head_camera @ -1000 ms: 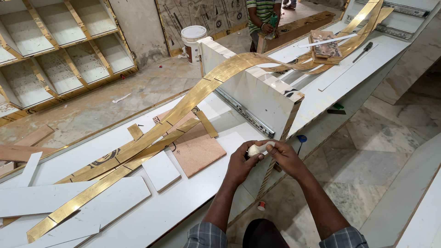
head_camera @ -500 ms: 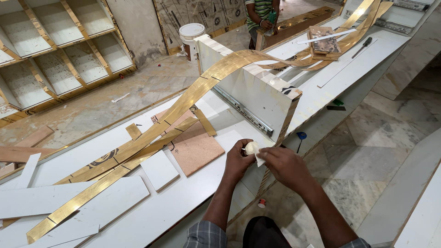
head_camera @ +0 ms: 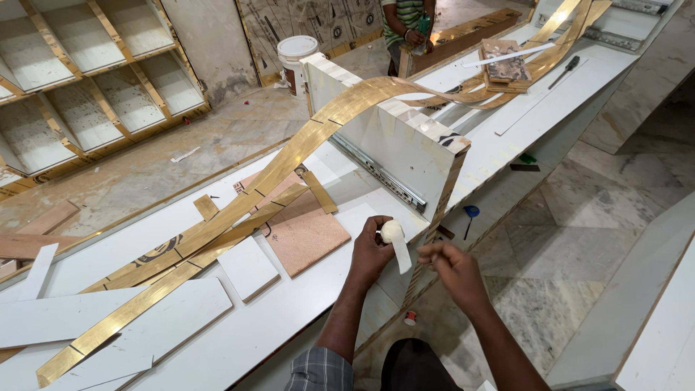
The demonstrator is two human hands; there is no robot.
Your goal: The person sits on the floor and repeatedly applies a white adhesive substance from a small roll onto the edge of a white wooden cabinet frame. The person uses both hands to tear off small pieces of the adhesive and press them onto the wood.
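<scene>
tape (head_camera: pixel 395 240) peeling at the desk's near edge
left hand (head_camera: pixel 371 253) grips the roll, right hand (head_camera: pixel 450 268) fingers pinch blurred; the hanging strip could twist and stick to itself.

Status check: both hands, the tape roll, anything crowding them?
Left hand gripping white tape roll, strip hanging. Right hand pinched shut beside the strip, contact unclear. Upright white panel and gold strip close ahead; nothing between the hands.

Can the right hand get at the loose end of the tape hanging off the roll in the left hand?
Probably yes. The right hand sits just beside the white strip hanging from the tape roll in the left hand, with only open air between them. The right hand is blurred, so I cannot tell whether it already touches the strip.
</scene>
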